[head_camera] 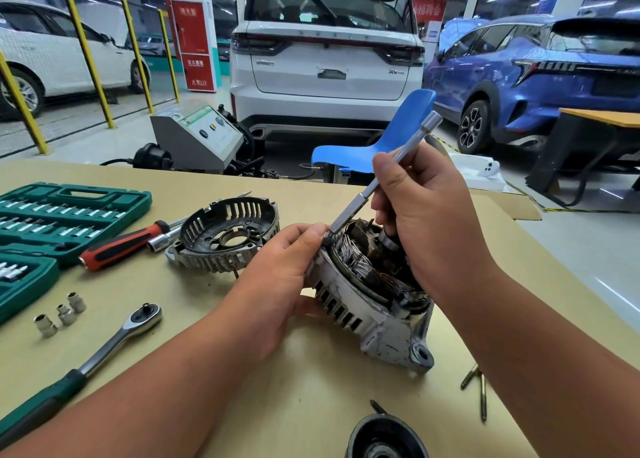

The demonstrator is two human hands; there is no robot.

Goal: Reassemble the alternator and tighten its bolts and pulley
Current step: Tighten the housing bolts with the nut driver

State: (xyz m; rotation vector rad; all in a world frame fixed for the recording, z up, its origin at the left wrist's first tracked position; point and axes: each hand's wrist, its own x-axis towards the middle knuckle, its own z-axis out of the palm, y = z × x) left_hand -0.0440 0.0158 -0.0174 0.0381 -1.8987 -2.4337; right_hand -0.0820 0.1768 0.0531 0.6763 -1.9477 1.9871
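The open alternator body [372, 314] lies tilted on the cardboard-covered table, its copper windings and rotor showing. My left hand [277, 277] grips its left rim, thumb near a bolt at the edge. My right hand [426, 215] holds a long silver extension bar [388, 170], whose lower tip sits on the housing rim by my left thumb. The slotted rear cover [225, 236] rests apart to the left. A black pulley [384, 438] sits at the near edge. Loose long bolts [478, 388] lie to the right of the body.
A green socket case [52, 222] stands open at the left, with a red-handled driver [128, 243] beside it. A ratchet [104, 350] and three loose sockets [62, 314] lie at the front left. Beyond the table are a blue chair [381, 135], a grey machine and parked cars.
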